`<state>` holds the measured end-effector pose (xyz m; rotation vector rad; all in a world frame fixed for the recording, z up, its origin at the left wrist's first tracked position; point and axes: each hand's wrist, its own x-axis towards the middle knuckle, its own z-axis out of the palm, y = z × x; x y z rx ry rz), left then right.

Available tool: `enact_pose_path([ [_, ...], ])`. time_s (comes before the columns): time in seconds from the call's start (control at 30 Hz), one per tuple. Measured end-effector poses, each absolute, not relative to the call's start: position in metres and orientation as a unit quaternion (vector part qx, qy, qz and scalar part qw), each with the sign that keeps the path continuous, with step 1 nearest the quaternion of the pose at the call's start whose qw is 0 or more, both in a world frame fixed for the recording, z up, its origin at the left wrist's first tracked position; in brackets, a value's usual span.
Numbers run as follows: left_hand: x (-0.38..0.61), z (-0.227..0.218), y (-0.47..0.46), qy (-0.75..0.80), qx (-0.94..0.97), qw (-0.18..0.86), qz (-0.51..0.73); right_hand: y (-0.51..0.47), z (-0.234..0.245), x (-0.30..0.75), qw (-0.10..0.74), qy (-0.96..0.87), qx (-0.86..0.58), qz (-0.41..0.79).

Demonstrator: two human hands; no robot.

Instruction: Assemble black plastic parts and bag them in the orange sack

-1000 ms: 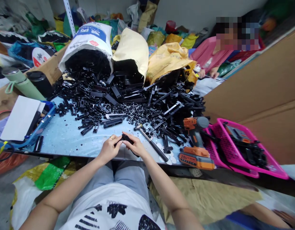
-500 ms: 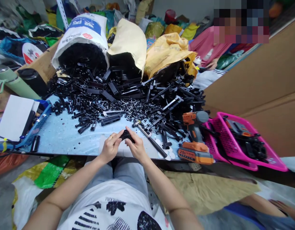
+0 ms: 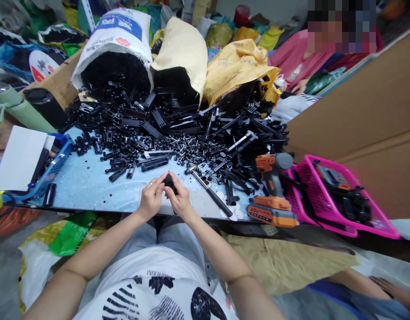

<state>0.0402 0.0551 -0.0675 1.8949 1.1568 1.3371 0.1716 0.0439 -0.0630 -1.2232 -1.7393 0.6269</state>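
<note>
Both hands come together over the near edge of the blue-covered table. My left hand [image 3: 151,195] is closed with its fingertips on a small black plastic part [image 3: 170,183]. From the other side my right hand [image 3: 179,195] grips the same part. Fingers cover much of it, so its exact kind does not show. To the right of my hands lies a hammer [image 3: 209,191] with a black handle. Beyond them spreads a heap of black plastic parts [image 3: 154,120] with small metal pins [image 3: 194,149] at its front.
An orange cordless drill [image 3: 273,191] stands at the right beside pink baskets [image 3: 351,195]. A blue basket [image 3: 53,171], a black bottle [image 3: 46,109] and a green bottle [image 3: 21,109] are at left. Open sacks [image 3: 181,49] line the back. Another person's pink sleeve [image 3: 288,55] shows beyond.
Both hands, with the black part, have shifted slightly left and towards each other. The black part now appears turned more upright. The heap and tools stay where they were.
</note>
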Motion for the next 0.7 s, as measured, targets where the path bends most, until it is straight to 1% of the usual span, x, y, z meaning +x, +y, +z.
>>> enact_pose_path([
  [0.07, 0.030, -0.086, 0.050, 0.515, 0.642, 0.331, 0.462, 0.076, -0.065, 0.170, 0.343, -0.768, -0.482, 0.247],
  [0.13, 0.017, -0.103, 0.041, 0.575, 0.619, 0.347, 0.407, 0.121, -0.065, 0.168, 0.255, -0.811, -0.493, 0.182],
  [0.17, 0.010, -0.108, 0.037, 0.592, 0.633, 0.325, 0.378, 0.145, -0.064, 0.167, 0.218, -0.819, -0.513, 0.137],
  [0.23, -0.002, -0.111, 0.032, 0.605, 0.687, 0.236, 0.326, 0.189, -0.062, 0.163, 0.126, -0.819, -0.555, 0.069],
  [0.3, -0.009, -0.107, 0.031, 0.585, 0.742, 0.143, 0.296, 0.222, -0.060, 0.159, 0.045, -0.820, -0.568, 0.047],
  [0.33, -0.010, -0.104, 0.032, 0.565, 0.766, 0.110, 0.287, 0.232, -0.059, 0.157, 0.023, -0.824, -0.564, 0.045],
  [0.4, -0.009, -0.100, 0.038, 0.518, 0.808, 0.074, 0.271, 0.243, -0.055, 0.154, 0.018, -0.836, -0.547, 0.038],
  [0.53, -0.003, -0.102, 0.057, 0.420, 0.875, 0.044, 0.237, 0.238, -0.041, 0.160, 0.035, -0.846, -0.532, -0.007],
  [0.7, 0.004, -0.113, 0.080, 0.311, 0.934, 0.032, 0.172, 0.194, -0.029, 0.191, 0.074, -0.833, -0.543, -0.076],
])
